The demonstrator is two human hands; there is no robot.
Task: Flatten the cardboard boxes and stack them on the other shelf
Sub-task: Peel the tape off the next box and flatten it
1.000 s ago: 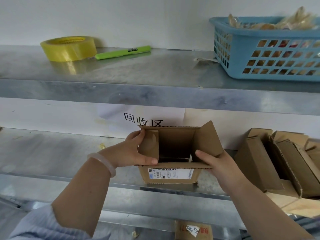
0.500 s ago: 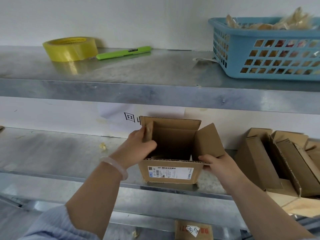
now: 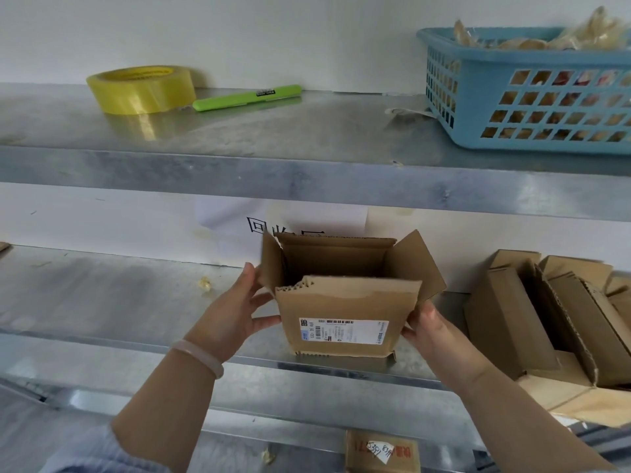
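Brown cardboard box with white label, yellow tape roll, green pen, blue lattice basket.

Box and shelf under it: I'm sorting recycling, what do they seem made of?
The box looks like matte brown corrugated cardboard: fluting shows along its torn front edge. The shelf looks like sheet metal, grey with a dull mottled sheen, perhaps galvanised steel.
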